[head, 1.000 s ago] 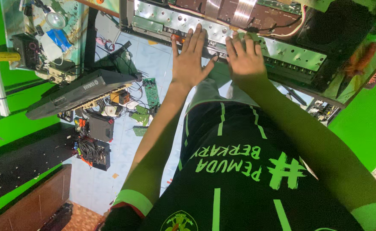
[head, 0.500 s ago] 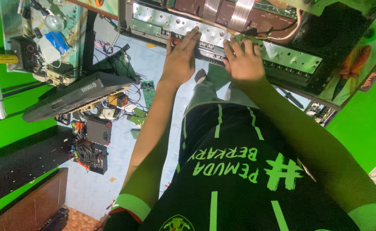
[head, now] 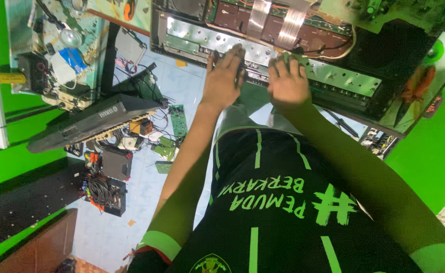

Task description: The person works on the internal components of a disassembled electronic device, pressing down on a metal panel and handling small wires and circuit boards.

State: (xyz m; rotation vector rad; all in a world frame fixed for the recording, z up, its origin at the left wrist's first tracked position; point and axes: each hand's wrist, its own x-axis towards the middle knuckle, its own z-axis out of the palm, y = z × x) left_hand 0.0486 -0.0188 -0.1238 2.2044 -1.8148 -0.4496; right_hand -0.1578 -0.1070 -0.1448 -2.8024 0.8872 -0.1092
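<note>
An opened electronic keyboard chassis (head: pixel 333 76) lies on a bench ahead of me, with a long silver metal plate, brown circuit boards and flat ribbon cables showing. My left hand (head: pixel 225 81) rests palm down on the near edge of the metal plate, fingers spread. Beside it, my right hand (head: pixel 288 83) also presses flat on the plate's edge. Neither hand holds a tool or part. My black shirt with green stripes fills the lower part of the view.
A dark keyboard casing (head: pixel 93 121) leans at the left above loose green circuit boards (head: pixel 178 121), wires and black boxes (head: pixel 112 177) on the pale tiled floor. A cluttered workbench (head: pixel 55 45) stands far left. Green walls surround the room.
Both hands have moved forward along the chassis edge and flattened on the metal plate. The view has tilted down and closer to the chassis.
</note>
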